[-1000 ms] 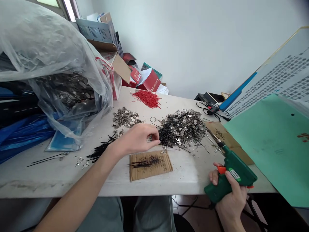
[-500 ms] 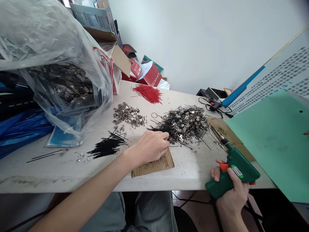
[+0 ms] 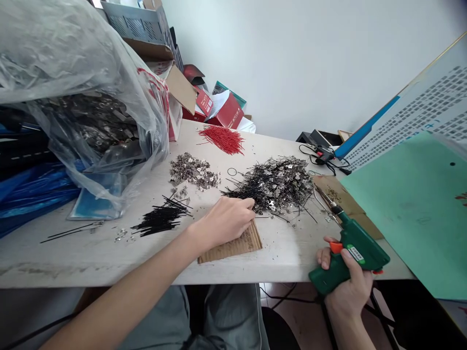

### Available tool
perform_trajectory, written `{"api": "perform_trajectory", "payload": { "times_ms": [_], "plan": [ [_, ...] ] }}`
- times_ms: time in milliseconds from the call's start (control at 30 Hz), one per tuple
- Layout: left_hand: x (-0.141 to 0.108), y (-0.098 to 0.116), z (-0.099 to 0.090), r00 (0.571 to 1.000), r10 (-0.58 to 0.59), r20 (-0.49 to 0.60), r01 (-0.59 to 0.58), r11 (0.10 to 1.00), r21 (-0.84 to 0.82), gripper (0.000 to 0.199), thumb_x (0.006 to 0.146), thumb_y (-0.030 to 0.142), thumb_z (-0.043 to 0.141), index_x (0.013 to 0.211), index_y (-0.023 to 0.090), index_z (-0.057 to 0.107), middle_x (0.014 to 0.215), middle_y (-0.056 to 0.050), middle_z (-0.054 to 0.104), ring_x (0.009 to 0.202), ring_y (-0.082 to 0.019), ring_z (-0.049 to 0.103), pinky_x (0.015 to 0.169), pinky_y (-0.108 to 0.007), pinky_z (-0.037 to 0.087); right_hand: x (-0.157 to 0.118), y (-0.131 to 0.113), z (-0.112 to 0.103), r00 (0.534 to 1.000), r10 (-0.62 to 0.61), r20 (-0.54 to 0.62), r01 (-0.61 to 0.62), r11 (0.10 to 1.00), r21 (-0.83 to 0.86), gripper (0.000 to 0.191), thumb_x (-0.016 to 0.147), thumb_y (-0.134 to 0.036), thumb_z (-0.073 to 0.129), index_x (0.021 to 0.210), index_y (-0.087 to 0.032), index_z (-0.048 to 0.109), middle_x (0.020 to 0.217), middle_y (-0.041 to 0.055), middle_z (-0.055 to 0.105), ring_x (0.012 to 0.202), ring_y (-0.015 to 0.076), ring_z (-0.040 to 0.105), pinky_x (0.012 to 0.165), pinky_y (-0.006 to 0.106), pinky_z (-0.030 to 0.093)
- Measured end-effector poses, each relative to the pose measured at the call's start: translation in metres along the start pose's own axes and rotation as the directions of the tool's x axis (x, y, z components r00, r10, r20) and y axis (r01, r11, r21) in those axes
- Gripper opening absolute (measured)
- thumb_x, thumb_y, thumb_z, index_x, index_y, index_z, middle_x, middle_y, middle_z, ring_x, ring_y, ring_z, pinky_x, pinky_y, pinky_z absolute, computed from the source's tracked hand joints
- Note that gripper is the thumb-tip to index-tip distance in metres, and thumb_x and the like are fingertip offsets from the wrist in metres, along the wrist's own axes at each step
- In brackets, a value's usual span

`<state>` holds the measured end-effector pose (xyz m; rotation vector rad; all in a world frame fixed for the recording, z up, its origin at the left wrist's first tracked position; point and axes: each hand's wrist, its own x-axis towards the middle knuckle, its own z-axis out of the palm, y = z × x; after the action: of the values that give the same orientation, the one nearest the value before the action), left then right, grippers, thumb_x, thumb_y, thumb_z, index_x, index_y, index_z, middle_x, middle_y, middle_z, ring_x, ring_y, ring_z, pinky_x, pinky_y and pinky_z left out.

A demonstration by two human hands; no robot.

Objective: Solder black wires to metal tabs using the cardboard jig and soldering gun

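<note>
My left hand [image 3: 228, 219] rests over a piece of corrugated cardboard [image 3: 233, 250], its fingers closed in a pinch; whatever they hold is hidden. Right beside its fingertips lies a big heap of black wires with small metal tabs [image 3: 277, 184]. In my right hand [image 3: 350, 287] is a green soldering gun [image 3: 365, 245] with an orange trigger, its tip pointing up and left over a brown cardboard piece [image 3: 335, 194]. Loose black wires [image 3: 160, 218] form a pile left of my left hand. Behind them is a pile of small metal tabs [image 3: 195, 171].
Red wires [image 3: 222, 139] lie at the back of the table. A plastic bag of metal parts [image 3: 105, 126] bulks at the left. Red boxes [image 3: 228, 113] stand by the wall. At the right, a green sheet [image 3: 408, 209] leans near a black cable [image 3: 321, 154].
The whole view has shifted very slightly. Both hands keep nearly the same places, the left closed over the cardboard and the right around the soldering gun.
</note>
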<state>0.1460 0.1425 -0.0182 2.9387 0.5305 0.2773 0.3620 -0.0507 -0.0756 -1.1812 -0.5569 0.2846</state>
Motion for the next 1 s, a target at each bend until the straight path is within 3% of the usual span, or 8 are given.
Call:
{"api": "perform_trajectory", "payload": {
  "times_ms": [800, 1000],
  "plan": [
    [0.0, 0.002, -0.001, 0.999, -0.006, 0.032, 0.008, 0.999, -0.053, 0.022, 0.097, 0.013, 0.056, 0.087, 0.017, 0.076, 0.093, -0.003, 0.065, 0.068, -0.012, 0.053, 0.056, -0.03, 0.025, -0.001, 0.0, -0.001, 1.0, 0.008, -0.007, -0.008, 1.0, -0.01, 0.017, 0.088, -0.027, 0.066, 0.1, -0.015, 0.069, 0.098, 0.0099, 0.069, 0.051, 0.0121, 0.049, 0.054, 0.036, 0.042],
    [-0.012, -0.015, -0.028, 0.99, -0.14, -0.02, 0.133, 0.968, -0.213, 0.012, 0.093, 0.019, 0.063, 0.09, 0.019, 0.075, 0.097, 0.0, 0.068, 0.069, -0.01, 0.055, 0.063, -0.027, 0.034, 0.0, 0.0, -0.001, 1.0, 0.007, -0.001, -0.007, 1.0, -0.009, 0.017, 0.088, -0.027, 0.066, 0.1, -0.015, 0.069, 0.096, 0.0098, 0.07, 0.05, 0.0119, 0.049, 0.055, 0.035, 0.042]
  ]
}}
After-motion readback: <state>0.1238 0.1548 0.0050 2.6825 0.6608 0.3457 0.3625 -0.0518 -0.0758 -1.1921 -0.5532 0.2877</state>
